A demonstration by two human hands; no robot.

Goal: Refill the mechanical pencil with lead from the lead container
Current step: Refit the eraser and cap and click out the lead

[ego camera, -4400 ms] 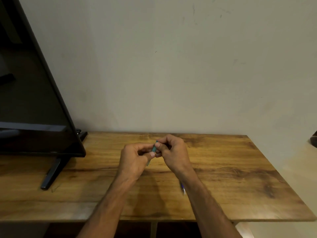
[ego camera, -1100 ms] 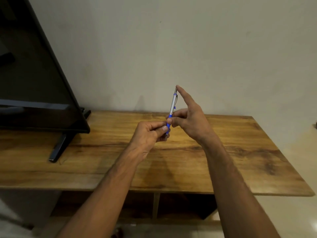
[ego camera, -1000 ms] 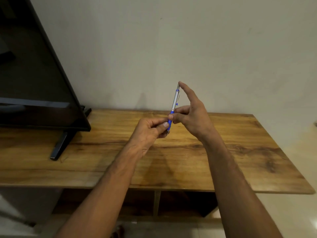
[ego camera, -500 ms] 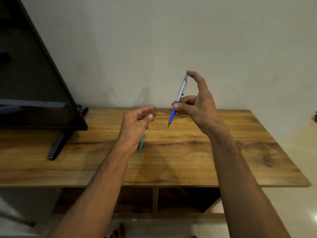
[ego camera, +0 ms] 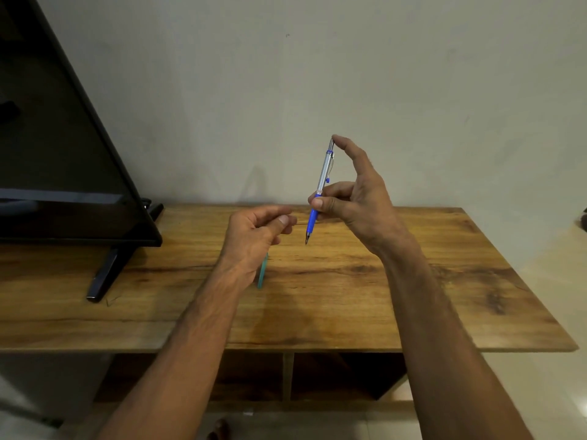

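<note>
Right hand [ego camera: 359,204] pinches the mechanical pencil [ego camera: 324,173] at its blue grip, tip down, index fingertip on the cap. Left hand [ego camera: 254,236] loosely curled just beside the tip; cannot tell if it holds anything. Lead container [ego camera: 262,274] lies on the worktop [ego camera: 413,296] under the left wrist, contents not visible.

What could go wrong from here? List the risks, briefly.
1. The right hand pinches the mechanical pencil tip-down, forefinger on its top button; a press could drop loose lead onto the table.
2. The lead container lies partly hidden behind the left hand; a careless move may knock it away.
</note>
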